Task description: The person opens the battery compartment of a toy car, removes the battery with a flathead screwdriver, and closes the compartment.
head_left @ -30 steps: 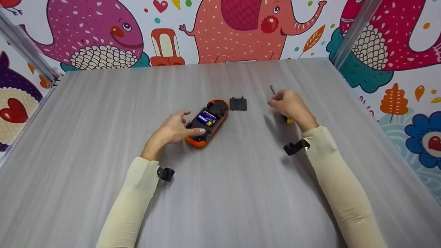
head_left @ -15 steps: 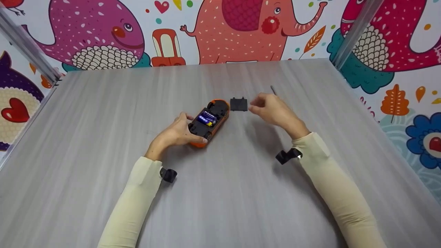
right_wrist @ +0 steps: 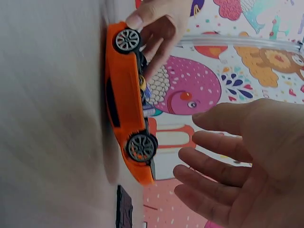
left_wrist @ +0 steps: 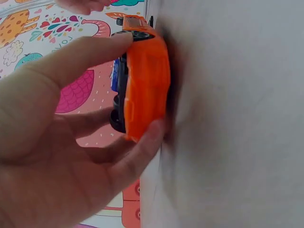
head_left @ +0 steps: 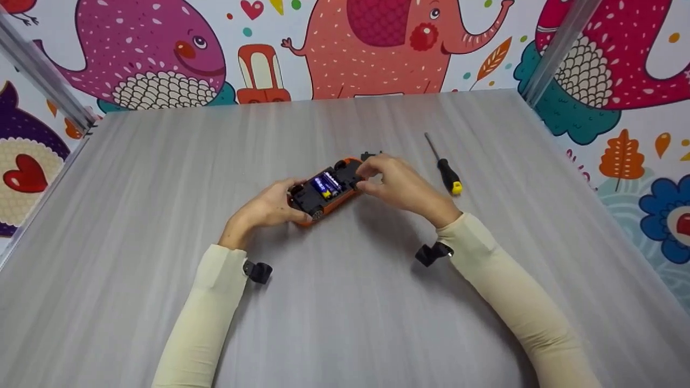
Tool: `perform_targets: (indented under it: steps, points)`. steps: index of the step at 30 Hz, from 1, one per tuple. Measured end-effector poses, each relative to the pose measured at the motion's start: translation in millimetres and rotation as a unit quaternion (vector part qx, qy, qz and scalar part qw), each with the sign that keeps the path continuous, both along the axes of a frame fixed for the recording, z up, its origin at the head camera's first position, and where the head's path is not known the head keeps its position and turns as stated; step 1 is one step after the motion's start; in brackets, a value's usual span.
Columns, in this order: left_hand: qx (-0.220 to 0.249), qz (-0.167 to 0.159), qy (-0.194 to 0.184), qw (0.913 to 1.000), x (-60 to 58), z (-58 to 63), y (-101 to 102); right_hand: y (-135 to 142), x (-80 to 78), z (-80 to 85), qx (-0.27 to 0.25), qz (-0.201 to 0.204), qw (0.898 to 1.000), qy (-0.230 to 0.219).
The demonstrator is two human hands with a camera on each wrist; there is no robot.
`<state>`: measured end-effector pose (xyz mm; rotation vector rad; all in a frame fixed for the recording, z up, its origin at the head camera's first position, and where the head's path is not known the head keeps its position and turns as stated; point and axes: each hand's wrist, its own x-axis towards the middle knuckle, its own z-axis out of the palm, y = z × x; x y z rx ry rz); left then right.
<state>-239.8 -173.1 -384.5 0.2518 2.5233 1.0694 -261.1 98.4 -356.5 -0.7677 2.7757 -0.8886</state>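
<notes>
An orange toy car [head_left: 340, 201] lies upside down on the table, its black underside facing up. Batteries with blue wrappers [head_left: 326, 185] sit in the uncovered compartment. My left hand [head_left: 268, 206] grips the near end, thumb on one side by a wheel and fingers on the other, as the left wrist view shows on the orange body [left_wrist: 148, 85]. At the far end is my right hand [head_left: 403, 184], its fingers loosely bent and holding nothing; the right wrist view shows them apart from the car [right_wrist: 124, 95]. Behind that hand, the black battery cover [head_left: 368, 156] is partly hidden.
To the right of the right hand lies a screwdriver [head_left: 446, 173] with a black and yellow handle, its shaft pointing away. Decorated panels [head_left: 377, 48] stand along the table's back and sides. Each sleeve carries a small black camera mount [head_left: 260, 272].
My right hand has left the screwdriver and moved left past the cover to the car's far end. The left hand has gripped the car, which has turned slightly clockwise.
</notes>
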Motion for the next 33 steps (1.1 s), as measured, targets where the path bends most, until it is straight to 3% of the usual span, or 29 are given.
perform_targets:
  steps: [11, 15, 23, 33]
  points:
    - [0.027, 0.009, 0.04, 0.9988, 1.4, -3.8, 9, -30, 0.2, -6.1, 0.053, 0.027, 0.996, 0.068]
    - [0.016, 0.007, 0.04, 0.999, -1.0, -5.0, 8, -37, -2.0, -5.1, 0.055, 0.041, 0.995, 0.079]
    - [0.004, 0.035, 0.028, 0.999, -1.3, -4.7, 2, -50, -9.4, -4.9, 0.039, 0.062, 0.995, 0.07]
    - [0.005, 0.024, 0.036, 0.9991, -3.2, -5.7, -5, -58, -16.3, -15.0, 0.064, 0.112, 0.984, 0.124]
